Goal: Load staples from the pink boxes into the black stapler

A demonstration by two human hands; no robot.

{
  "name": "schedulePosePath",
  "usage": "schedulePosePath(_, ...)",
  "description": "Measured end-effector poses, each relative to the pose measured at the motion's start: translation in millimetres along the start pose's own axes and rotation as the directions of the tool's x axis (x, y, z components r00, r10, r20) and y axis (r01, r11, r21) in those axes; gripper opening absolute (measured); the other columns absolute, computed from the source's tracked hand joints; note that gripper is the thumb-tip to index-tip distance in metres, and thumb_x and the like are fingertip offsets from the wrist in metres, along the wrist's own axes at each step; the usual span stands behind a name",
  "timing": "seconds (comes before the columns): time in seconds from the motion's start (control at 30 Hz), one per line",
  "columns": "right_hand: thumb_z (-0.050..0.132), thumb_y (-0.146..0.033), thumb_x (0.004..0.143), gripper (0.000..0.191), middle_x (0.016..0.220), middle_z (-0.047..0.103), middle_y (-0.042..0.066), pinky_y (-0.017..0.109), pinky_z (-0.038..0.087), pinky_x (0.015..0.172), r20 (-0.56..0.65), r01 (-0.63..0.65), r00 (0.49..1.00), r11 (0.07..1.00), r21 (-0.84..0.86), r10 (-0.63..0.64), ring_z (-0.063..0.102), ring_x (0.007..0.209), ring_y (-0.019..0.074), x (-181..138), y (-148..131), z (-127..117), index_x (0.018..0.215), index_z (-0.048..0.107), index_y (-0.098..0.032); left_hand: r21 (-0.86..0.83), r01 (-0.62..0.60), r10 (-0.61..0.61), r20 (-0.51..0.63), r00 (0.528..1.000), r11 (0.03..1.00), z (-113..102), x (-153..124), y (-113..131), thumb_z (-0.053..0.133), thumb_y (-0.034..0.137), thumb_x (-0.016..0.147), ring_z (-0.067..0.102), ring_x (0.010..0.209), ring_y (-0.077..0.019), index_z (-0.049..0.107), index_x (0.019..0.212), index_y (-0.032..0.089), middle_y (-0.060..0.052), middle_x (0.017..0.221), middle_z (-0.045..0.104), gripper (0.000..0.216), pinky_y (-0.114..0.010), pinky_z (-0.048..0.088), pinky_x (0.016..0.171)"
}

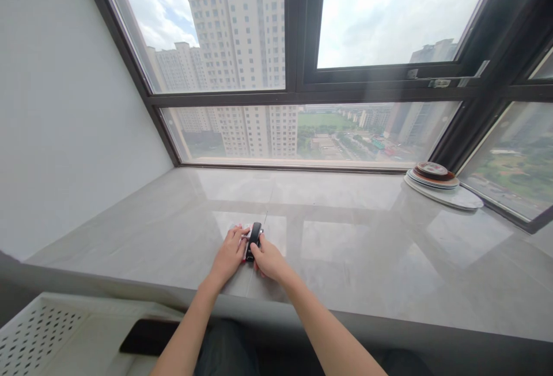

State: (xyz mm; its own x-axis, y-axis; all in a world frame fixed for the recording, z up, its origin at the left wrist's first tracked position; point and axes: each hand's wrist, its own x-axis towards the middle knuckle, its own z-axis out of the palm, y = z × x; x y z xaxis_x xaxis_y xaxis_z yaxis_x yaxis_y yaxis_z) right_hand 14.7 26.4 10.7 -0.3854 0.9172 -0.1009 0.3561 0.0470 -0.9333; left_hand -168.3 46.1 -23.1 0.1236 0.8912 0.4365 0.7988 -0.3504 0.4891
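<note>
A black stapler point(254, 241) stands on the grey stone window sill point(345, 261), its long side pointing away from me. My right hand point(268, 258) grips it from the right, with the thumb across its near part. Close against its left side, my left hand point(230, 254) holds down a small piece of paper point(246, 227) with white and red showing at its edges. Most of that paper is hidden under my left fingers and the stapler, so what is printed on it cannot be made out.
A stack of round plates or lids point(444, 186) lies at the sill's right corner by the window frame point(298, 98). Below the sill at left is a white perforated basket point(101, 318) with a flat dark object point(149, 335). A white wall point(78, 134) rises on the left.
</note>
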Motion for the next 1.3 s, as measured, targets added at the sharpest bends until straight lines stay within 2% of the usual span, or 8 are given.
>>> schedulePosePath(0.2, 0.038, -0.050, 0.101, 0.048, 0.064, 0.065, -0.003, 0.027, 0.044, 0.051, 0.002, 0.031, 1.000, 0.999, -0.010, -0.031, 0.051, 0.041, 0.0156, 7, 10, 3, 0.141, 0.042, -0.023, -0.078, 0.028, -0.030, -0.016, 0.999, 0.997, -2, 3, 1, 0.039, 0.032, 0.101, 0.040, 0.144, -0.0198, 0.058, 0.134, 0.027, -0.005, 0.147, 0.052, 0.038, -0.044, 0.031, 0.122)
schedulePosePath(0.37, 0.035, -0.057, 0.102, 0.069, 0.063, 0.063, -0.003, 0.028, 0.044, 0.047, -0.051, -0.044, 0.997, 0.991, 0.126, 0.050, 0.051, 0.042, 0.0166, 7, 13, 8, 0.158, 0.018, -0.019, -0.082, 0.192, -0.197, -0.060, 0.979, 0.978, -7, 2, 2, 0.047, 0.037, 0.098, 0.053, 0.133, -0.0276, 0.053, 0.138, 0.030, -0.006, 0.138, 0.061, 0.041, -0.069, 0.007, 0.120)
schedulePosePath(0.47, 0.031, -0.054, 0.103, 0.077, 0.073, 0.064, 0.001, 0.028, 0.048, 0.050, -0.191, -0.049, 0.977, 0.967, 0.249, 0.098, 0.057, 0.050, 0.0170, -8, 24, -6, 0.161, 0.000, -0.015, -0.055, 0.227, -0.234, -0.212, 0.949, 0.972, -20, -5, 15, 0.042, 0.038, 0.101, 0.056, 0.128, -0.0276, 0.054, 0.135, 0.028, -0.006, 0.134, 0.064, 0.038, -0.068, 0.003, 0.121)
schedulePosePath(0.57, 0.035, -0.043, 0.102, 0.065, 0.098, 0.067, 0.007, 0.032, 0.056, 0.072, -0.442, 0.092, 0.897, 0.986, 0.137, -0.022, 0.067, 0.076, 0.0180, -39, 48, -42, 0.159, 0.020, -0.016, 0.010, 0.172, -0.156, -0.368, 0.916, 0.985, -24, -16, 51, 0.039, 0.036, 0.101, 0.053, 0.129, -0.0276, 0.059, 0.125, 0.025, -0.006, 0.131, 0.064, 0.032, -0.058, 0.015, 0.124)
schedulePosePath(0.7, 0.039, -0.035, 0.098, 0.055, 0.138, 0.059, 0.010, 0.040, 0.040, 0.113, -0.533, 0.010, 0.823, 0.942, -0.335, -0.198, 0.050, 0.132, 0.0238, -87, 83, -104, 0.151, 0.044, -0.020, 0.007, -0.087, 0.088, -0.043, 0.995, 0.996, 8, -24, 117, 0.037, 0.036, 0.102, 0.057, 0.123, -0.0259, 0.061, 0.125, 0.030, -0.005, 0.125, 0.066, 0.034, -0.048, 0.030, 0.120)
schedulePosePath(0.8, 0.039, -0.038, 0.098, 0.056, 0.157, 0.043, 0.005, 0.048, 0.016, 0.124, -0.476, -0.199, 0.862, 0.748, -0.633, -0.174, 0.018, 0.153, 0.0277, -113, 97, -132, 0.152, 0.046, -0.024, 0.016, -0.195, 0.187, 0.204, 0.961, 0.981, 51, -24, 147, 0.044, 0.044, 0.099, 0.051, 0.134, -0.0286, 0.055, 0.138, 0.034, -0.005, 0.141, 0.059, 0.041, -0.055, 0.020, 0.123)
schedulePosePath(0.97, 0.030, -0.046, 0.103, 0.061, 0.168, 0.019, -0.001, 0.058, 0.001, 0.122, -0.456, -0.343, 0.886, 0.539, -0.769, -0.087, 0.004, 0.156, 0.0310, -125, 99, -127, 0.161, 0.027, -0.030, 0.077, -0.149, 0.134, 0.172, 0.976, 0.986, 96, -24, 150, 0.042, 0.051, 0.099, 0.020, 0.153, -0.0335, 0.035, 0.154, 0.037, -0.004, 0.164, 0.031, 0.057, -0.064, 0.011, 0.122)
schedulePosePath(1.3, 0.029, -0.051, 0.102, 0.063, 0.169, 0.013, 0.000, 0.060, 0.001, 0.121, -0.475, -0.367, 0.875, 0.511, -0.778, -0.096, 0.002, 0.156, 0.0328, -123, 97, -122, 0.162, 0.024, -0.031, 0.086, -0.164, 0.148, 0.170, 0.974, 0.983, 95, -26, 147, 0.041, 0.052, 0.100, 0.023, 0.153, -0.0316, 0.033, 0.156, 0.040, -0.002, 0.164, 0.032, 0.058, -0.064, 0.015, 0.122)
